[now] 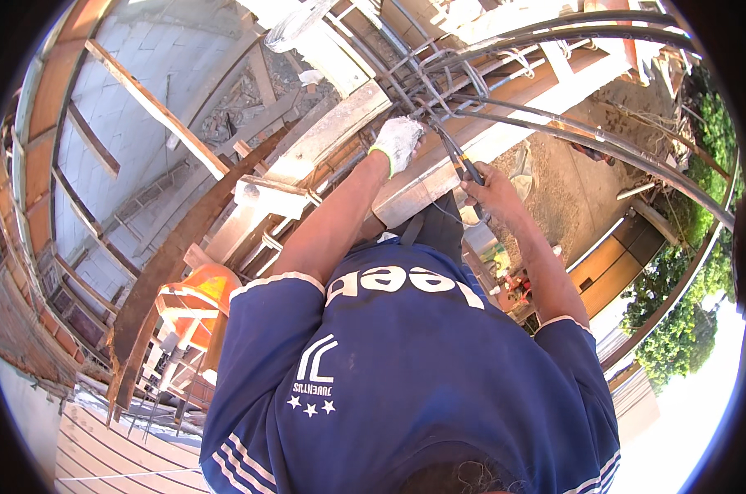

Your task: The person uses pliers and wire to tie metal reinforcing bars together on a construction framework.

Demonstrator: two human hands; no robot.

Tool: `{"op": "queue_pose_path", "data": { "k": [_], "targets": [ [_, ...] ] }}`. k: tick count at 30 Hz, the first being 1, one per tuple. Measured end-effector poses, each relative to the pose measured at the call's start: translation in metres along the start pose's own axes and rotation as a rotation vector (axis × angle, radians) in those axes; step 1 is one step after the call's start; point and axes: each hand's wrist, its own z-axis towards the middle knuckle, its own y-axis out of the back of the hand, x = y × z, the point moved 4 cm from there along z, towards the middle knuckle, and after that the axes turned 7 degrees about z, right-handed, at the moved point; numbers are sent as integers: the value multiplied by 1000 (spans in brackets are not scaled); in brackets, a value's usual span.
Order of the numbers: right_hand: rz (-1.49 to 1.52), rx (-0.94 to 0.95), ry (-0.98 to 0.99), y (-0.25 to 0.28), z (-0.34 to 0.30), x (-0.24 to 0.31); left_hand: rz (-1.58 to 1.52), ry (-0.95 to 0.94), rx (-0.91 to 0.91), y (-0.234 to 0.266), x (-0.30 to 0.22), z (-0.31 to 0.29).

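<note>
My left hand, in a white work glove, is closed at the junction of several steel reinforcing bars. What its fingers hold, if anything, is hidden. My bare right hand grips the handles of pliers with black and yellow grips. The pliers point up and left, with their jaws among the bars just right of the glove. Below both hands runs the edge of a wooden formwork board. Thin bent wire loops hang around the bars above.
Long dark bars curve out to the right. Timber planks lie left of my left arm. An orange bucket-like container stands at lower left. Bare soil and a shovel-like pan lie beyond my right hand.
</note>
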Motion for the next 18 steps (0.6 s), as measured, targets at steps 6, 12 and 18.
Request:
{"op": "queue_pose_path", "data": {
  "k": [6,12,18],
  "targets": [
    [147,187,-170,10,22,13,111,-69,37,5,4,2],
    [-7,319,-78,25,43,5,336,-227,68,3,-4,-9],
    [-268,164,-104,12,17,43,375,-227,44,5,7,4]
  ]
}}
